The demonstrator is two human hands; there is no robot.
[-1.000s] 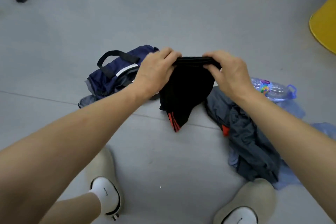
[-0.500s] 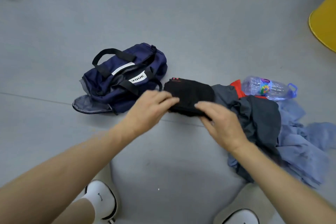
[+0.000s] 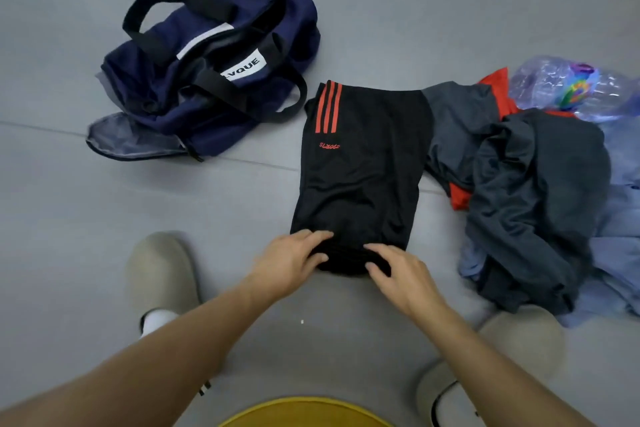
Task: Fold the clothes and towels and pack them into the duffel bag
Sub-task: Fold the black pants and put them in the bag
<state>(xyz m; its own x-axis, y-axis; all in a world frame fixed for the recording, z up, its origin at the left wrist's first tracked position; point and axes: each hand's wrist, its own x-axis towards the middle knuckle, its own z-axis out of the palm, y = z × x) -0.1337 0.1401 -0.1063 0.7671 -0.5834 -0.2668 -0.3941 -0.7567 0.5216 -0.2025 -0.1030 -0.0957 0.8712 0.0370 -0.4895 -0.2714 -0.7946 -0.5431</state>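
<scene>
Grey floor (image 3: 381, 3) with one seam line running across it, and everything's just sitting on it. Biggest item is the one navy duffel bag (image 3: 284, 24), toward the far left of the floor. It has two black handles and one white label, and its near end flap is flopped open showing grey lining.

Over on the right side there's one messy heap. I count a dark grey garment (image 3: 533, 191) on top, a light blue one (image 3: 620, 218) under it at the right edge, and a bit of red fabric (image 3: 498, 87) poking out at the far side, so three pieces as far as I can make out.

In the middle, between bag and heap, is one black garment (image 3: 360, 166), laid flat with three orange stripes and a small orange logo. Its right edge touches the heap, and its far left corner is just beside the bag.

Two beige slippers (image 3: 161, 274) are down at the near side, one either side of the arms. One crumpled clear plastic bottle (image 3: 568, 87) lies at the far right, up against the heap.

The left hand (image 3: 291, 260) and the right hand (image 3: 398, 274) both pinch the bunched near edge of the black garment, fingers on top, thumbs at the front. One yellow rim (image 3: 304, 412) peeks in at the bottom.
</scene>
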